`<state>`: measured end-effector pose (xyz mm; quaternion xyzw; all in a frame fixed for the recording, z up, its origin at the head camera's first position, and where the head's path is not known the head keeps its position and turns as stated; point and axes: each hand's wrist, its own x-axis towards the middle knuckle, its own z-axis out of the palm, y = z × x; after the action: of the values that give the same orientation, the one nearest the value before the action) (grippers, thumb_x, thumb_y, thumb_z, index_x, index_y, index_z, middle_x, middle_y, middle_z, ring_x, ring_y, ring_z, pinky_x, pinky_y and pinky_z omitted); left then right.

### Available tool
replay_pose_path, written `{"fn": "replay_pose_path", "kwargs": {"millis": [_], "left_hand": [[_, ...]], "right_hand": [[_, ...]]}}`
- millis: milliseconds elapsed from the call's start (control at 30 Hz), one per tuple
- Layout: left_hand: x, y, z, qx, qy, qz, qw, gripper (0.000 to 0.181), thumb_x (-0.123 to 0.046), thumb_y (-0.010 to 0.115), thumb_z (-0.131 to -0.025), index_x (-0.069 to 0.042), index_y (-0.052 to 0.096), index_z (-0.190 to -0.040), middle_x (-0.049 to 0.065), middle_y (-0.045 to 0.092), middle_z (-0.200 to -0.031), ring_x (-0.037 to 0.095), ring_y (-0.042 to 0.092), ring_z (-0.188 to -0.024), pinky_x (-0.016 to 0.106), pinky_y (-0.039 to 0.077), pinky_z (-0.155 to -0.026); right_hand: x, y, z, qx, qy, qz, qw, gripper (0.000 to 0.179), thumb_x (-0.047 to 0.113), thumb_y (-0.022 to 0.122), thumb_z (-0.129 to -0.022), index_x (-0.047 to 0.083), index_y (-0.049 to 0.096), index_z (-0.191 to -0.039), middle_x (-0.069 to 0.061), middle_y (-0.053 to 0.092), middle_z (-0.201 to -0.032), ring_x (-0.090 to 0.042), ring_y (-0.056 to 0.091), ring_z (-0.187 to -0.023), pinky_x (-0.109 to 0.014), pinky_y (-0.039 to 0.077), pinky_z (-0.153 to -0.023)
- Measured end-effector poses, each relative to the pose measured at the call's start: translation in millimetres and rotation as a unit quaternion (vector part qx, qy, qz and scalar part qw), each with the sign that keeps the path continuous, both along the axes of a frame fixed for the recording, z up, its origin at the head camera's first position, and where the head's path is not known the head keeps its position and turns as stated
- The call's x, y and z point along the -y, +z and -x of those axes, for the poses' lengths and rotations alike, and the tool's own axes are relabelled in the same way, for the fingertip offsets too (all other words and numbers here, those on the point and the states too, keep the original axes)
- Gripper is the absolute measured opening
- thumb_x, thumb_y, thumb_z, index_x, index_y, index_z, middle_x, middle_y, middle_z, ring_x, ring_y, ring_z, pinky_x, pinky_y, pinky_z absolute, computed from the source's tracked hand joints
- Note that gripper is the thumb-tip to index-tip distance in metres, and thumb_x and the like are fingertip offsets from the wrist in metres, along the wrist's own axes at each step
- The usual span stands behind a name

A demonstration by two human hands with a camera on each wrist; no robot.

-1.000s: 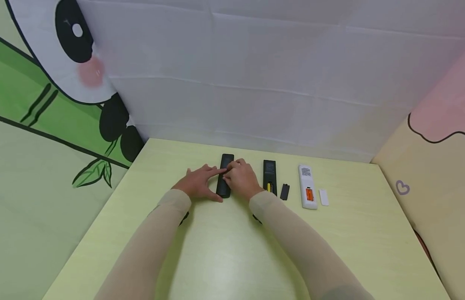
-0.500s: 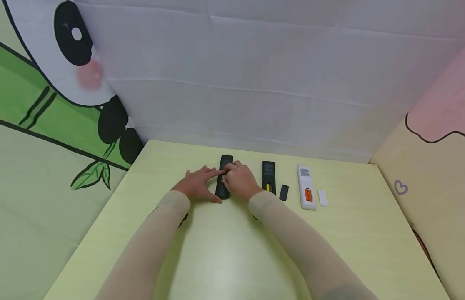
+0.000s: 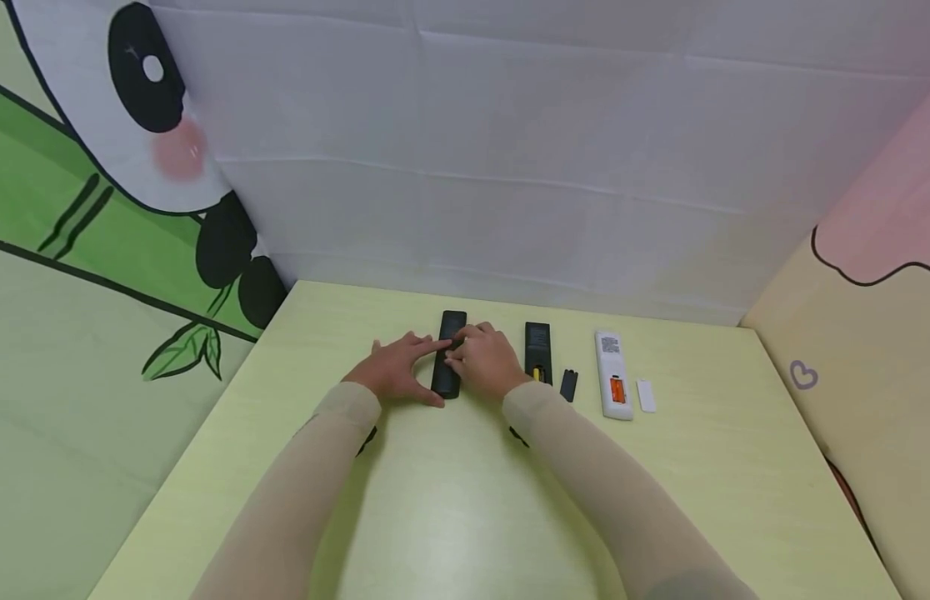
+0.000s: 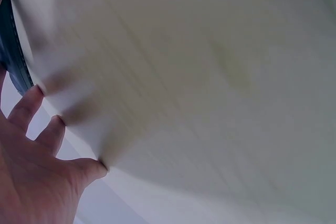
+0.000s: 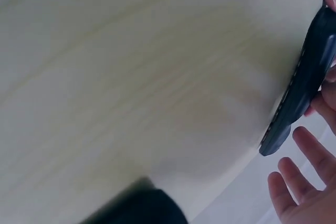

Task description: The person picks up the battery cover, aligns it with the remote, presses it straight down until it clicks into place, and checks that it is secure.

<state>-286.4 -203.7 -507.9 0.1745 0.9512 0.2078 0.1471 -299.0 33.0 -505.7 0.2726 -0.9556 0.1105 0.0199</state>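
A black remote control [image 3: 452, 323] lies on the light table at the left of the row, its long side pointing away from me. My left hand [image 3: 393, 365] is spread beside it, fingers mostly straight, with a fingertip reaching the remote's middle. In the left wrist view several of that hand's fingers [image 4: 50, 132] are extended, and the remote [image 4: 11, 45] shows at the edge. From the other side my right hand [image 3: 486, 358] bends over the remote, its thumb and index tips at the upper face. The right wrist view shows the remote's dark side [image 5: 310, 69]; my right fingertips are partly hidden.
Right of my hands lies a second black remote [image 3: 537, 342], its battery bay uncovered with a yellow battery, beside a small black cover [image 3: 569, 385]. Farther right are a white remote [image 3: 611, 358] showing orange batteries and a white cover [image 3: 646, 396]. A cloth wall [image 3: 472, 225] borders the back.
My right hand has shifted very slightly to the right, its fingertips still at the remote. The left hand keeps its place. The view tilted a little in the first half second.
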Motion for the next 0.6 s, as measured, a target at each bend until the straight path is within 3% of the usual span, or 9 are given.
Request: {"fn": "replay_pose_path", "kwargs": {"millis": [167,300,600], "left_hand": [[-1.0,0.0,-0.6,-0.005,-0.002,0.004,1.0000,0.118,-0.071,0.101,-0.084,-0.047,0.042,-0.183,0.011,0.042,-0.193,0.046,0.028,-0.185,0.097,0.010,-0.138],[-1.7,-0.1,-0.5,-0.014,-0.006,0.011,0.9998,0.119,-0.072,0.101,-0.084,-0.047,0.041,-0.184,0.012,0.043,-0.193,0.047,0.030,-0.184,0.098,0.012,-0.137],[3.2,-5.4,-0.3,-0.007,-0.017,0.010,0.9998,0.122,-0.071,0.101,-0.084,-0.044,0.039,-0.185,0.013,0.039,-0.194,0.051,0.025,-0.185,0.098,0.007,-0.137]], "right_hand": [[-13,1.4,3.2,0.078,-0.051,0.073,0.9930,0.035,0.046,0.071,-0.120,0.026,0.087,-0.144,-0.005,0.072,-0.166,-0.037,0.061,-0.161,-0.060,0.050,-0.138],[-35,6.2,6.4,0.088,-0.080,0.137,0.9834,0.035,0.043,0.072,-0.119,0.022,0.087,-0.143,-0.009,0.074,-0.166,-0.041,0.061,-0.163,-0.062,0.046,-0.141],[-100,15.9,12.6,0.122,-0.118,0.198,0.9654,0.035,0.033,0.074,-0.119,0.008,0.087,-0.140,-0.021,0.071,-0.166,-0.045,0.066,-0.156,-0.061,0.058,-0.130]]}}
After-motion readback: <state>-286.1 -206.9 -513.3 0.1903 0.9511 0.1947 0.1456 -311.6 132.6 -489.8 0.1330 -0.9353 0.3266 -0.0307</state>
